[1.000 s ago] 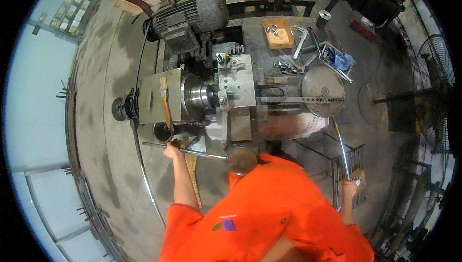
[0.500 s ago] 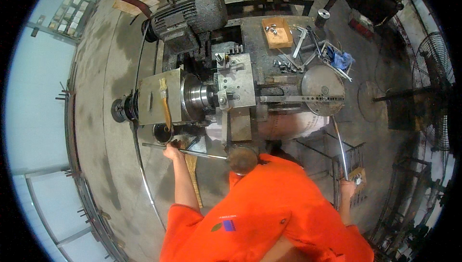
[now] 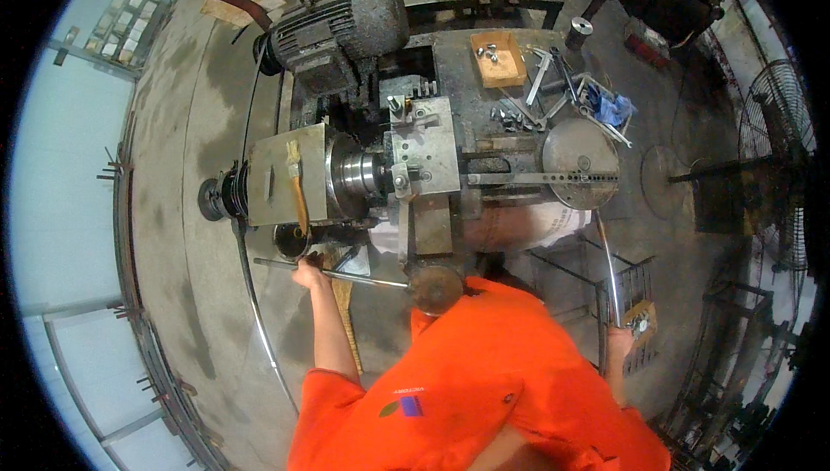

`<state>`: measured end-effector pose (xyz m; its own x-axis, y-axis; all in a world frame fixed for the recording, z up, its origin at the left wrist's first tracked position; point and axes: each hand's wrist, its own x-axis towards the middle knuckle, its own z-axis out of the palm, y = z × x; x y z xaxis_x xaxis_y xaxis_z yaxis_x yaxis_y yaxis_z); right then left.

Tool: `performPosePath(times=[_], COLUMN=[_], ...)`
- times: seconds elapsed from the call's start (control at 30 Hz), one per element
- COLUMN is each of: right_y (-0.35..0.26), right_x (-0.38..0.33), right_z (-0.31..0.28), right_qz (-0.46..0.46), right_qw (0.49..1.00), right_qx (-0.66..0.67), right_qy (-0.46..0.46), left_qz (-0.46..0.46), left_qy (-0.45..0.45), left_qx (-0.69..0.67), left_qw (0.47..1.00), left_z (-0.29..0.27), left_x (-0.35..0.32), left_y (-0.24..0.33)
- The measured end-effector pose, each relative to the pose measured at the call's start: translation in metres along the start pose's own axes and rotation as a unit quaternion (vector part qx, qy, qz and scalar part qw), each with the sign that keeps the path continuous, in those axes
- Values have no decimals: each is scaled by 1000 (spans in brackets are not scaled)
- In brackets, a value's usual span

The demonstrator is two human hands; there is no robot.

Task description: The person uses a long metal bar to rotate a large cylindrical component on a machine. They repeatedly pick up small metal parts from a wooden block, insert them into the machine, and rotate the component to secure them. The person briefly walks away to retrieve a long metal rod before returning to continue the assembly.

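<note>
My left hand point(image 3: 309, 272) is closed around a long metal lever point(image 3: 372, 279), which runs to a round steel disc point(image 3: 437, 289) at the front of a machine. Out to the right, my right hand point(image 3: 619, 343) grips the lower end of another shiny lever point(image 3: 609, 262). That lever slopes up towards a larger round plate point(image 3: 575, 149) with a perforated flat bar across it. Between the two levers sit a steel block point(image 3: 425, 144) with bolts and a bright cylindrical spindle point(image 3: 356, 174). A brush point(image 3: 298, 186) lies on the square metal cover point(image 3: 278, 173).
A greasy motor point(image 3: 341, 30) stands behind the spindle. The bench holds a wooden box point(image 3: 510, 73) with small metal parts, a caliper-like tool point(image 3: 538, 78), wrenches and a blue cloth point(image 3: 612, 108). A fan point(image 3: 782, 160) stands at the right, and a slatted metal rack point(image 3: 640, 281) is near my right hand.
My right hand and the lever end in it have shifted slightly left and nearer to me. My left hand keeps its hold, almost in the same place.
</note>
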<state>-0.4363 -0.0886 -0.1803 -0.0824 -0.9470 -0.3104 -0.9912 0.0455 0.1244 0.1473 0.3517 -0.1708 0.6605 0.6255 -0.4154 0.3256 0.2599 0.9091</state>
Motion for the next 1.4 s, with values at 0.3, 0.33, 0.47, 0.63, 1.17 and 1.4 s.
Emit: performPosePath(times=[0.3, 0.33, 0.47, 0.63, 1.17, 1.4], right_y=[-8, -8, -1, -10, -36, -124], right_x=[-21, -21, -19, -32, -38, 20], right_z=[-5, -2, 13, -1, 1, -42], right_qz=[-20, -7, 8, -31, -46, -149], right_qw=[1000, 1000, 1000, 998, 995, 987], right_qx=[10, 11, 0, 39, 85, 8], right_qy=[2, 7, 16, -42, 19, 62], left_qz=[14, 13, 20, 12, 8, 28], left_qy=[-3, -7, 6, 22, 10, 16], left_qx=[-28, -26, -27, -18, -21, -28], left_qw=[1000, 1000, 999, 1000, 1000, 999], left_z=[-5, -5, -3, -4, -4, -5], left_x=[11, 11, 9, 17, 15, 12], left_y=[-8, -9, -10, -12, -11, -11])
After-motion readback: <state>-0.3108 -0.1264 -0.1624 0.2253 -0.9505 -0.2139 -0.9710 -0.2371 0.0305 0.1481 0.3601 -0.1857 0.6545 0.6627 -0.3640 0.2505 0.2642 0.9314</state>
